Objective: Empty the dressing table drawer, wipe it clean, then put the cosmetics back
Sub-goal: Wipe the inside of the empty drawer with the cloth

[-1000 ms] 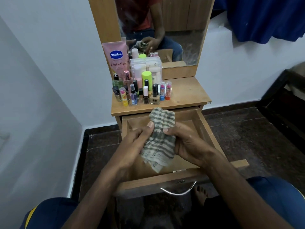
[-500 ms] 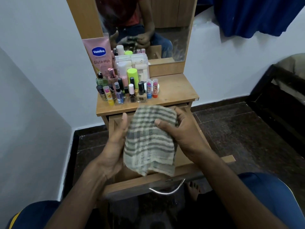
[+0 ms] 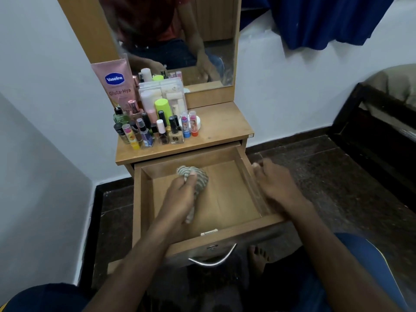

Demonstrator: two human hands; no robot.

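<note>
While I sit facing the dressing table, labels read as follows.
Drawer (image 3: 225, 235): pulled fully out toward me at 6 o'clock; long axis runs 12 to 6; its wooden floor is bare except for the cloth.
Cloth (image 3: 199, 180): striped, bunched into a wad on the drawer floor, left of centre; its long axis runs roughly 12 to 6, with one end trailing toward me under my palm.
Left hand (image 3: 180, 197): fingers closed tight around the cloth, pressing it onto the drawer floor.
Right hand (image 3: 275, 184): resting on the drawer's right side wall at 3 o'clock, fingers curled loosely over the rim, holding nothing else.
Cosmetics (image 3: 155, 124): bottles, tubes and lip balms standing upright, clustered on the tabletop's left half at 11 o'clock of the drawer.
Vaseline tube (image 3: 117, 82): upright, leaning against the mirror (image 3: 202, 41) frame behind the cluster.
Handle (image 3: 213, 258): metal, on the drawer front nearest me.
</note>
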